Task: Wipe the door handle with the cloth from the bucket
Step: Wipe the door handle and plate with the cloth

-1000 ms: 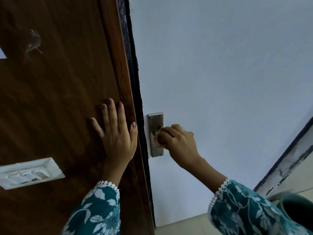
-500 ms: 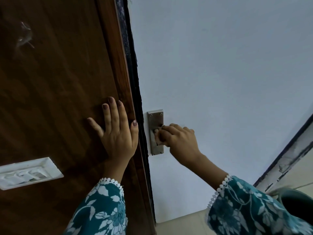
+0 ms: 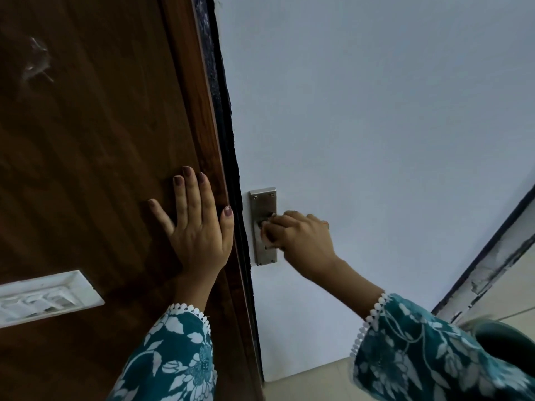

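A steel handle plate (image 3: pixel 263 201) is screwed to the pale door (image 3: pixel 376 125) close to its left edge. My right hand (image 3: pixel 304 238) is closed around the handle on that plate, with a pale cloth (image 3: pixel 265 237) bunched under the fingers; the handle itself is almost wholly hidden. My left hand (image 3: pixel 197 224) lies flat with fingers spread on the dark wooden panel (image 3: pixel 86 154) to the left, touching nothing else. At the lower right edge the dark rim of the bucket (image 3: pixel 503 340) shows behind my sleeve.
A white switch plate (image 3: pixel 43 296) is mounted on the wooden panel at the lower left. A dark door frame (image 3: pixel 492 241) with peeling paint runs diagonally at the right. Beige floor tiles (image 3: pixel 307 380) show at the bottom.
My right hand with the cloth has shifted slightly on the handle, uncovering a little more of the plate's middle. My left hand has stayed flat on the wood.
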Motion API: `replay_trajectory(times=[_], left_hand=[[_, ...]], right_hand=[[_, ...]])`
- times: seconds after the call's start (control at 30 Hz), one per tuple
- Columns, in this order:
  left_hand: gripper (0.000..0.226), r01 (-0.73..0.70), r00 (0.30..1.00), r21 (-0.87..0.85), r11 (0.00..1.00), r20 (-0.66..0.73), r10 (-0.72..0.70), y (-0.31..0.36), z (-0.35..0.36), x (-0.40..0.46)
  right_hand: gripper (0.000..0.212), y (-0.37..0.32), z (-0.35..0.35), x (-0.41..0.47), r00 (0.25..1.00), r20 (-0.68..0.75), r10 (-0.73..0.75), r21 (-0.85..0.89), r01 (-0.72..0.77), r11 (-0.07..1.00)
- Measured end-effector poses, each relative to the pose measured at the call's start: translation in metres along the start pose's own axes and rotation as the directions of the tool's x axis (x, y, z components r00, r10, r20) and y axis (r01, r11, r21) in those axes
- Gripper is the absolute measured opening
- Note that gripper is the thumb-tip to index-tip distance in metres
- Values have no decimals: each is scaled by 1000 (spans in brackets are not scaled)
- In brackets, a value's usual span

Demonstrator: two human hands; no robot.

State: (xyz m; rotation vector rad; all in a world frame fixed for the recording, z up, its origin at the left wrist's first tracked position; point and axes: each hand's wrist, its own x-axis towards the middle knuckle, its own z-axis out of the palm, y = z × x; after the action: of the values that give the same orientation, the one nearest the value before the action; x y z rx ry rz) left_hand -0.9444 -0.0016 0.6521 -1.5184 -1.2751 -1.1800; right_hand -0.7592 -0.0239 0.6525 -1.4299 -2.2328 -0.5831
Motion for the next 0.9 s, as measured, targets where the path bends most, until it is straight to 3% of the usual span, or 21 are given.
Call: replay_trajectory(times=[0.07, 0.17, 0.43, 0.6, 0.73, 0.9], left_hand=[[59, -6, 1000, 0, 1000, -10, 6, 0, 1, 0], [58, -3, 1000, -2, 1000, -23, 3, 1, 2, 0], [59, 1, 1000, -15, 1000, 6, -1, 0, -1, 0], [59, -10, 1000, -5, 1000, 2, 10, -1, -1, 0], [58, -12, 1000, -6, 1000, -6, 12, 0, 0, 0], [58, -5, 1000, 5, 1000, 14, 5, 0, -1, 0]], right_hand=[[27, 22, -3, -8, 998, 43, 52, 1, -53, 999], [35, 35, -13, -13, 991, 108, 80, -10, -80, 997], [17, -34, -3, 11, 991, 130, -18, -76, 28, 997], [26, 18, -5, -6, 993, 84, 82, -12, -82, 997], [28, 45, -21, -15, 976, 160, 151, -35, -147, 989], [26, 8, -22, 2, 968, 245, 53, -30, -47, 998]])
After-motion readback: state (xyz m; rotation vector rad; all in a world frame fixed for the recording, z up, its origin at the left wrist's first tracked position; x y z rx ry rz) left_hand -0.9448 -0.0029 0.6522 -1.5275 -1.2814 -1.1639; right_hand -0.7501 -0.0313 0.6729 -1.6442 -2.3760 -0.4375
